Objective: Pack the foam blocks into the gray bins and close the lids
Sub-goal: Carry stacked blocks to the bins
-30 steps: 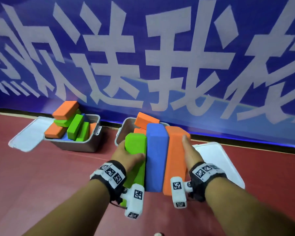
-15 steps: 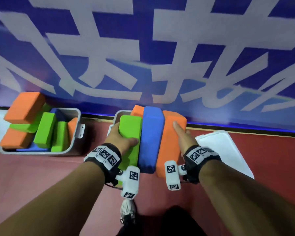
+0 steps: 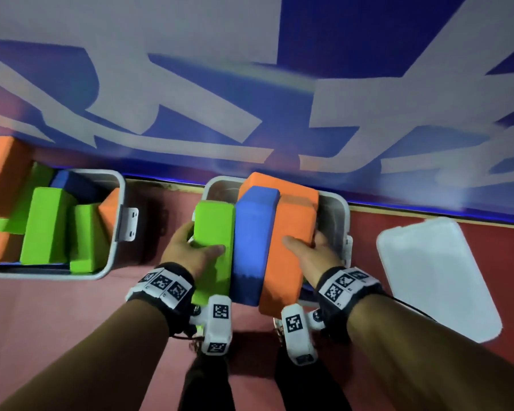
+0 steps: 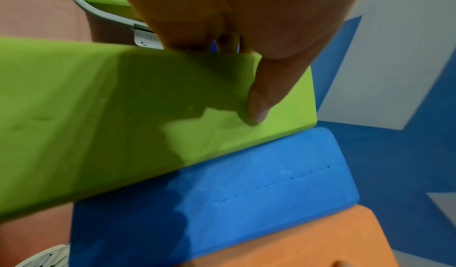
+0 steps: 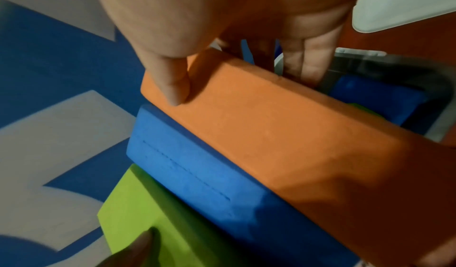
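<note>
Head cam shows three foam blocks squeezed side by side as one bundle: a green block (image 3: 214,247) on the left, a blue block (image 3: 254,244) in the middle, and an orange block (image 3: 291,250) on the right, all touching and held right over the near gray bin (image 3: 337,203). The left hand (image 3: 187,250) grips the green one, thumb laid across its top face and fingers wrapped round its outer side. The right hand (image 3: 306,253) does the same on the orange one, thumb on top, fingers curled down its far side next to the bin wall. So the stack is basically clamped between both palms.

Right wrist cam peeks inside that bin and there's already another blue block (image 5: 377,97) down in it. Another orange block (image 3: 255,180) pokes up behind the bundle.

Off to the left sits a second gray bin (image 3: 113,250) crammed with green, orange and blue blocks. A white lid (image 3: 436,277) lies flat on the red floor (image 3: 57,315) to the right, and a blue banner (image 3: 250,84) with big white characters runs behind everything.
</note>
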`<state>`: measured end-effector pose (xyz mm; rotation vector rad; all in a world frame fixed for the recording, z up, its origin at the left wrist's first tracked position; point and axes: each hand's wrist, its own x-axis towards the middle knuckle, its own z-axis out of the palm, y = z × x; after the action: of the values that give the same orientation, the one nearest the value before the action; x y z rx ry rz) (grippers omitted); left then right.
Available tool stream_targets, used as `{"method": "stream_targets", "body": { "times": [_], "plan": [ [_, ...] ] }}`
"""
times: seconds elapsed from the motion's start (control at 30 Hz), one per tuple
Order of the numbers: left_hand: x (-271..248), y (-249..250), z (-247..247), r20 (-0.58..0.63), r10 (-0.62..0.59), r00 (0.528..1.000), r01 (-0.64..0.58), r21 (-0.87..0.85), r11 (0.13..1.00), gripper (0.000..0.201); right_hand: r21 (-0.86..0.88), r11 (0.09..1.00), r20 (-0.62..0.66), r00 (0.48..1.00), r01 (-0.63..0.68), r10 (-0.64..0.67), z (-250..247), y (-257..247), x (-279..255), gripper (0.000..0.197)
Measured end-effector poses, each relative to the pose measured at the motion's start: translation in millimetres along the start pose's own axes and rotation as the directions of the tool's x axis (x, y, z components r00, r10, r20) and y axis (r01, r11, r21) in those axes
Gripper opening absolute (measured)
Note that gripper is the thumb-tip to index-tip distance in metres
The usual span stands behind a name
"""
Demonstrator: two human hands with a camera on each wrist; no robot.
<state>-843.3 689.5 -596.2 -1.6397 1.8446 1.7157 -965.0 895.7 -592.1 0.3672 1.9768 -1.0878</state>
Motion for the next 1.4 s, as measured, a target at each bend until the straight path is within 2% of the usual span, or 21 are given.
{"method": "stream_targets", "body": {
  "times": [0.07, 0.17, 0.27, 0.33, 0.43, 0.53, 0.67, 0.77, 0.9, 1.0, 1.07, 1.17, 1.27, 1.4],
  "plan": [
    [26, 1, 8, 0.049, 0.002, 0.999, 0.001, -0.056, 0.998, 0.08, -0.059, 0.998, -0.094, 0.995, -0.022, 0.016, 6, -5, 22, 0.056],
    [63, -3, 24, 0.122, -0.04, 0.992, 0.045, -0.039, 0.998, 0.098, -0.16, 0.984, -0.253, 0.967, -0.083, 0.04, 17, -4, 63, 0.085],
    [81, -20, 35, 0.235, -0.148, 0.961, 0.127, 0.1, 0.987, 0.12, -0.226, 0.957, -0.256, 0.959, -0.18, 0.12, 27, 8, 89, 0.113],
    [87, -35, 38, 0.265, -0.219, 0.939, 0.179, 0.166, 0.97, 0.121, -0.266, 0.928, -0.277, 0.943, -0.26, 0.184, 32, 19, 99, 0.123],
    [95, -51, 36, 0.295, -0.271, 0.916, 0.213, 0.214, 0.953, 0.109, -0.229, 0.935, -0.346, 0.921, -0.27, 0.182, 37, 32, 101, 0.108],
    [104, -60, 33, 0.28, -0.285, 0.917, 0.217, 0.252, 0.943, 0.095, -0.166, 0.952, -0.374, 0.91, -0.257, 0.18, 42, 38, 101, 0.097],
    [102, -57, 39, 0.29, -0.236, 0.928, 0.183, 0.199, 0.963, 0.109, -0.149, 0.965, -0.369, 0.918, -0.217, 0.149, 48, 36, 101, 0.095],
    [97, -52, 45, 0.274, -0.2, 0.941, 0.171, 0.126, 0.977, 0.111, -0.165, 0.965, -0.361, 0.923, -0.206, 0.135, 49, 34, 99, 0.096],
    [85, -39, 56, 0.284, -0.147, 0.948, 0.151, 0.007, 0.988, 0.111, -0.328, 0.932, -0.293, 0.955, -0.152, 0.052, 60, 35, 87, 0.104],
    [79, -34, 64, 0.291, -0.094, 0.952, 0.09, 0.026, 0.996, 0.087, -0.381, 0.919, -0.216, 0.976, -0.103, 0.019, 73, 36, 78, 0.122],
    [77, -33, 67, 0.27, -0.068, 0.961, 0.058, 0.044, 0.997, 0.073, -0.343, 0.935, -0.205, 0.978, -0.094, 0.023, 77, 36, 76, 0.125],
    [77, -34, 68, 0.256, -0.067, 0.964, 0.054, 0.056, 0.997, 0.087, -0.299, 0.948, -0.224, 0.974, -0.109, 0.041, 73, 38, 77, 0.119],
    [78, -39, 65, 0.215, -0.133, 0.967, 0.122, 0.065, 0.99, 0.104, -0.281, 0.95, -0.226, 0.972, -0.134, 0.07, 63, 41, 78, 0.113],
    [76, -49, 60, 0.188, -0.177, 0.966, 0.159, 0.108, 0.981, 0.103, -0.234, 0.956, -0.247, 0.962, -0.175, 0.115, 49, 42, 74, 0.111]
  ]
}}
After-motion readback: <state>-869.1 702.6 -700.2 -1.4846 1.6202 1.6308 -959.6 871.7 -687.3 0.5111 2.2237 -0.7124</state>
